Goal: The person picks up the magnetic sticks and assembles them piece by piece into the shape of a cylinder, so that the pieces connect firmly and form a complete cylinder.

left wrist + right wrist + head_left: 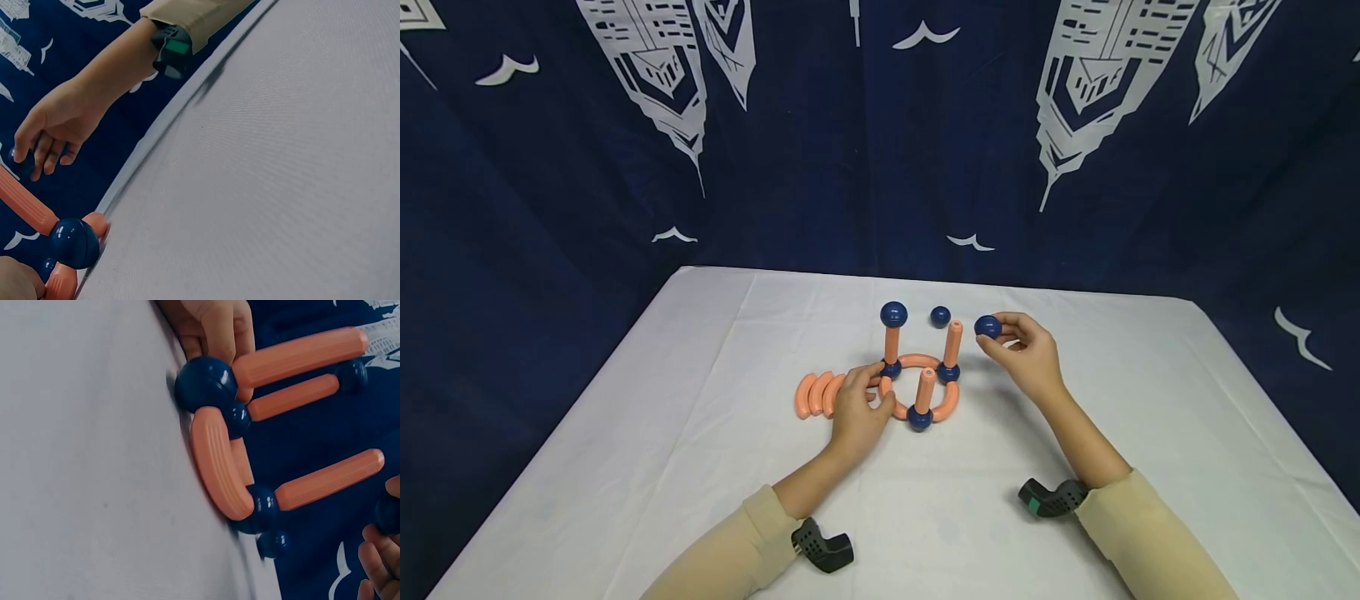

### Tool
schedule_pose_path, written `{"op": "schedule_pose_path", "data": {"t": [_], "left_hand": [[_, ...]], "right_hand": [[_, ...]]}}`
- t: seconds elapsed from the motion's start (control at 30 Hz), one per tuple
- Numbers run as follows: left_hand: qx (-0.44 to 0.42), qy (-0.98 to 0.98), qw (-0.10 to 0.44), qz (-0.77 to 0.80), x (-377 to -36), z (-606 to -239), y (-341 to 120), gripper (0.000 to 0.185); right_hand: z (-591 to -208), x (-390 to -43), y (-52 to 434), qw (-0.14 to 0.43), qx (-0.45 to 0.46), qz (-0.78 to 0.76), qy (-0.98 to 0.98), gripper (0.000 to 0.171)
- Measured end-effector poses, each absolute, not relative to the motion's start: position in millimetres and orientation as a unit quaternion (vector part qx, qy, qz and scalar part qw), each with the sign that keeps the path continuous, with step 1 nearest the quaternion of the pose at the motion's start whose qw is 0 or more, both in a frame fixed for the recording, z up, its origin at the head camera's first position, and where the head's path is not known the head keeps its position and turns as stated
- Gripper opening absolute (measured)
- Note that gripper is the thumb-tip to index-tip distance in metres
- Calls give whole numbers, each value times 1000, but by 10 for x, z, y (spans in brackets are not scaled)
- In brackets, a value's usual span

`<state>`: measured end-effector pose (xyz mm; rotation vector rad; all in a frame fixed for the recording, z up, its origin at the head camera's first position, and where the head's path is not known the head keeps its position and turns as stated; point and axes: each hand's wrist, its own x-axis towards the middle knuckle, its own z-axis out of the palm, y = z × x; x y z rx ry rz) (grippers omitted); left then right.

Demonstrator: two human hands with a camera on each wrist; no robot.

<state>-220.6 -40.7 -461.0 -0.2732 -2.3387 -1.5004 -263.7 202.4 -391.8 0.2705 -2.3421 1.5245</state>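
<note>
Head view, left to right. Lower centre-left of the frame: three loose curved orange pieces (817, 394) lying side by side on the white tablecloth (662, 433), touching one another. Just right of them, the left hand (859, 410) rests on the near-left side of the ring base (925, 387), fingers curled around the ring by the left blue joint ball (891, 368); grip clamped on the structure.

Centre of frame: the ring base is a circle of curved orange pieces joined by three blue balls, flat on the cloth. An orange post stands upright from each ball. The left post (892, 343) carries a blue cap ball (893, 314) on top. The front post (924, 389) and the right post (952, 343) are bare on top. One loose blue ball (940, 316) sits on the cloth behind the ring, between the left and right posts, apart from both.

Right of centre: the right hand (1026, 354) pinches a blue ball (988, 327) between fingertips and thumb, off the cloth, just right of the top of the right post, not touching it.

Right wrist view: ring and three posts seen sideways, left hand's fingers (220, 328) at the top of the frame against a joint ball.

Lower frame: beige sleeves, dark wrist-mounted devices on both forearms. Dark blue patterned curtain (850, 125) across the upper frame.
</note>
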Motion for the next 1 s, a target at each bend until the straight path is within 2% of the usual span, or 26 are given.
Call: {"op": "schedule_pose_path", "data": {"t": [0.43,0.7,0.93,1.0], "left_hand": [[-93,-828,172,-525,-2212,-4608,-406,43],[-97,-826,179,-525,-2215,-4614,-410,43],[-96,-827,172,-526,-2211,-4610,-410,43],[-95,-828,172,-526,-2212,-4610,-410,43]], "right_hand": [[-3821,-2395,1954,197,131,539,-809,31],[-3753,-2280,1827,184,160,559,-793,30],[-3509,-2066,1649,170,205,568,-779,29],[-3561,-2100,1648,167,212,574,-773,30]]}}
